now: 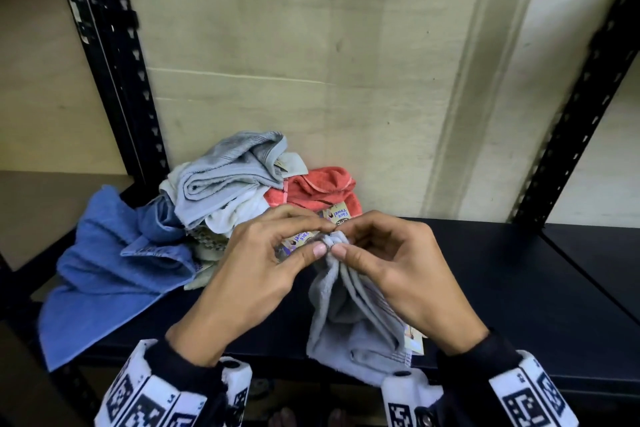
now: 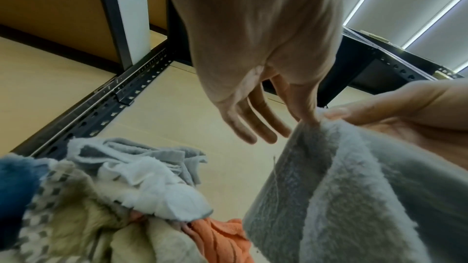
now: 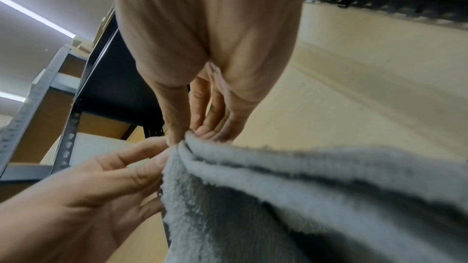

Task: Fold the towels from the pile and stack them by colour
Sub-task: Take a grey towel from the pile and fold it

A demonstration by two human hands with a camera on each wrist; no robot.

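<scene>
A light grey towel (image 1: pixel 349 319) hangs bunched over the front of the black shelf (image 1: pixel 519 288), a paper label at its lower right. My left hand (image 1: pixel 270 260) and right hand (image 1: pixel 384 253) meet at its gathered top and both pinch it between thumb and fingertips. The left wrist view shows the grey towel (image 2: pixel 354 187) pinched at its peak, and the right wrist view shows the grey towel (image 3: pixel 278 187) with both thumbs at its edge. Behind the hands lies the pile (image 1: pixel 235 191) of grey, white, orange-red and checked towels, with a blue towel (image 1: pixel 104 270) spread at the left.
A plywood back panel (image 1: pixel 311 62) closes the shelf behind the pile. Black perforated uprights (image 1: pixel 114 62) stand at the left and right. The shelf's right half (image 1: pixel 519 270) is bare dark surface. Below the shelf edge, toes show on the floor.
</scene>
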